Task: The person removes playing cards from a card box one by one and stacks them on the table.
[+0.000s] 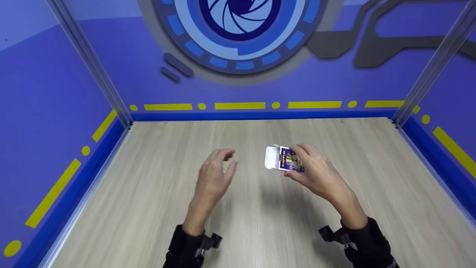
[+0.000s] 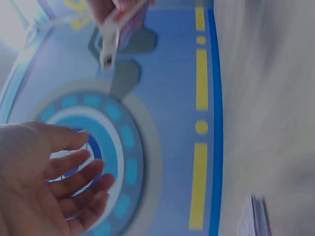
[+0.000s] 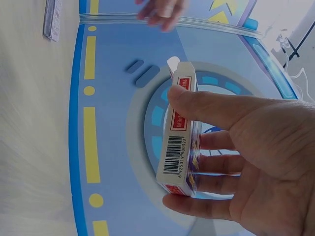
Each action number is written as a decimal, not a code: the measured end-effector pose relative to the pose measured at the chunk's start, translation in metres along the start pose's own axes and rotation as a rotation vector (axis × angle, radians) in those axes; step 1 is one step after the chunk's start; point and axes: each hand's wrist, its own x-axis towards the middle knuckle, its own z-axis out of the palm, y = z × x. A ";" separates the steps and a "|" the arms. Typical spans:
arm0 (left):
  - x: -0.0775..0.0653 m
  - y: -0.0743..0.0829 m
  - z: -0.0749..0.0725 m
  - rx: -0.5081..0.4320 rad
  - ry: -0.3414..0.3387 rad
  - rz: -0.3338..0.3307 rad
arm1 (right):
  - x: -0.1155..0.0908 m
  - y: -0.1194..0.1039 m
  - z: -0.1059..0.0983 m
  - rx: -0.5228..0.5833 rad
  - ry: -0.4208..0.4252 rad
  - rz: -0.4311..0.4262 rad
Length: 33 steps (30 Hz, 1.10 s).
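Observation:
My right hand [image 1: 318, 171] grips a small purple and white card box [image 1: 290, 159] above the table. Its end flap stands open, pointing left. In the right wrist view a barcode shows on the narrow side of the box [image 3: 176, 147], with the thumb pressed over that side and the fingers around the far face. My left hand [image 1: 214, 175] hovers left of the box, fingers loosely bent and holding nothing. A stack of thin cards [image 2: 254, 219] lies on the table in the left wrist view; the right wrist view has the stack [image 3: 52, 19] at its upper left.
The wood-grain table [image 1: 156, 208] is walled in by blue panels at the back [image 1: 238, 93] and both sides, with metal posts [image 1: 93, 63] at the corners. Both wrists wear black straps [image 1: 366, 242] with small camera mounts.

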 end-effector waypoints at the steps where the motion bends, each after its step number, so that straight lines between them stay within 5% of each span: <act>1: -0.001 0.007 0.003 -0.042 0.009 0.029 | 0.000 0.000 0.001 0.002 -0.001 -0.002; 6: -0.009 0.035 0.015 -0.202 -0.007 0.142 | 0.001 -0.004 0.004 0.005 -0.003 -0.020; 12: -0.014 0.040 0.033 -0.335 -0.072 0.194 | 0.001 -0.011 0.009 -0.020 -0.022 -0.052; 33: -0.012 0.022 0.052 -0.489 -0.143 -0.138 | 0.001 -0.025 0.022 -0.029 -0.048 -0.153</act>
